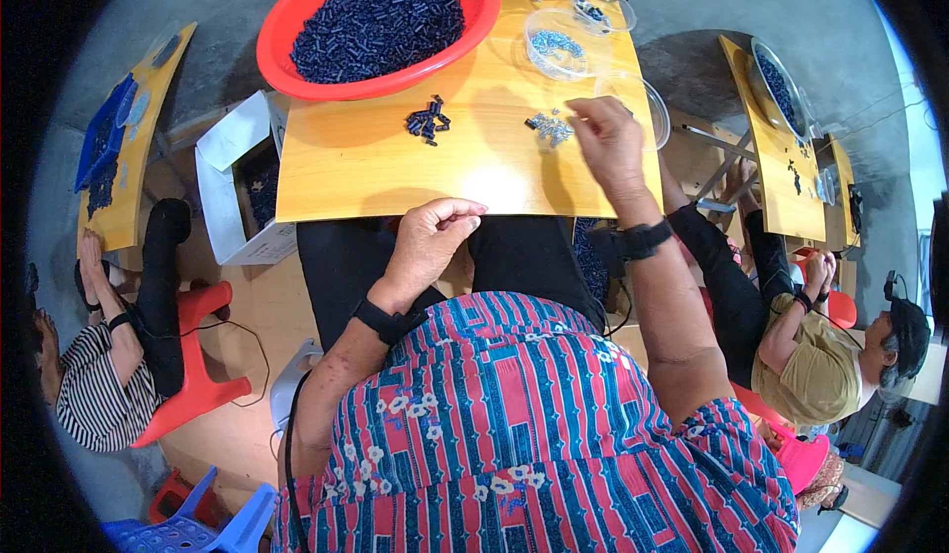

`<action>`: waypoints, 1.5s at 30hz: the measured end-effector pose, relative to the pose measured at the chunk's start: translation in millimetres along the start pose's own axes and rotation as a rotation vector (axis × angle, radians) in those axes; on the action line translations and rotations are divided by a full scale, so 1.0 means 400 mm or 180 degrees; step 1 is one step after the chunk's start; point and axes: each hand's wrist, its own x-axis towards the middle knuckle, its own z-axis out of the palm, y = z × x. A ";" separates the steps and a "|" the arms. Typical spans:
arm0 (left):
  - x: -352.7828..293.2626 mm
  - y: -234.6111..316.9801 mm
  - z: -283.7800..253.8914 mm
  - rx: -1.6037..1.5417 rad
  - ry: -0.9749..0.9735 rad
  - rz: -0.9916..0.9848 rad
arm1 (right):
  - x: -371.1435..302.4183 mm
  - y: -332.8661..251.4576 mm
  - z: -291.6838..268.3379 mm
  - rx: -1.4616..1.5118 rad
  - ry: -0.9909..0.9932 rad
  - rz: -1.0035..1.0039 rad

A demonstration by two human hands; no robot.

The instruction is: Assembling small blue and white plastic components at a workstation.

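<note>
My left hand hovers at the near edge of the small wooden table, fingers curled together; whether it pinches a small part I cannot tell. My right hand reaches over the table's right side, fingertips pinched just beside a small heap of silvery metal bits. A little pile of dark blue plastic pieces lies mid-table. Behind it stands a big red basin filled with the same dark blue pieces. Both wrists wear black bands.
Clear round dishes with small parts and an empty-looking one sit at the table's back right. A white box stands on the floor to the left. Other people sit at similar tables on both sides, on red stools.
</note>
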 end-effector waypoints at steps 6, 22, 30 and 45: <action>-0.007 0.012 0.003 0.0119 0.0000 -0.0080 | 0.011 -0.044 0.093 -0.0952 -0.0666 -0.0124; -0.007 0.011 -0.004 0.0246 0.0093 0.0018 | -0.009 -0.044 0.138 -0.1067 -0.0804 -0.0018; -0.006 0.009 -0.004 0.0290 0.0029 0.0014 | -0.037 -0.025 0.161 -0.1361 -0.0729 -0.1079; -0.007 -0.001 0.001 0.0296 0.0270 0.0142 | -0.064 -0.060 0.186 -0.0532 -0.1237 -0.1298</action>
